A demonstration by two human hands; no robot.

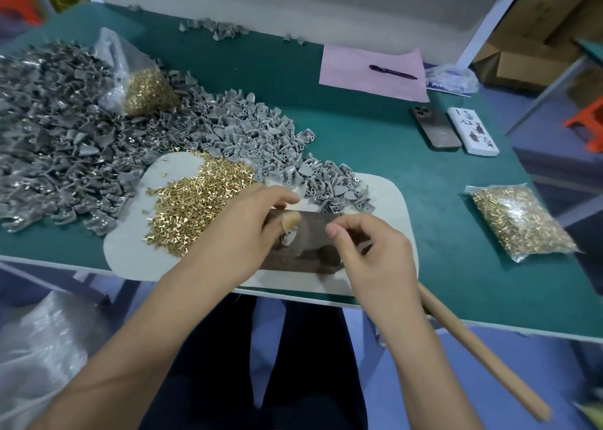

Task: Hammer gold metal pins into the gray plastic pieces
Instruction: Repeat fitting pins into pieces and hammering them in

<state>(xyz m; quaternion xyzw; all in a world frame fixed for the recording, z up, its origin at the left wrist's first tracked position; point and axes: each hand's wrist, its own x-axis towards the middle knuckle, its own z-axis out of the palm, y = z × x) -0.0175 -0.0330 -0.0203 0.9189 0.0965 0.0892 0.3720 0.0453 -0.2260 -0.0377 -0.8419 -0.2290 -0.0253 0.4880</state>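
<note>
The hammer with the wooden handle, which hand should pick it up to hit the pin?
Probably the right hand. The hammer handle sticks out just beside its wrist, while the left hand is busy holding the gray piece on the dark block.

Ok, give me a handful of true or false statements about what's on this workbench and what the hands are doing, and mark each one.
1. A black pen lies on the pink paper. True.
2. The left hand holds a gray plastic piece on the dark metal block. True.
3. The right hand is swinging the hammer. False: the wooden handle lies on the table edge under the right wrist, not gripped.
4. The loose gold pins sit to the right of the block. False: they are heaped to its left on the gray mat.
5. A sealed bag of gold pins lies at the table's right side. True.
</note>
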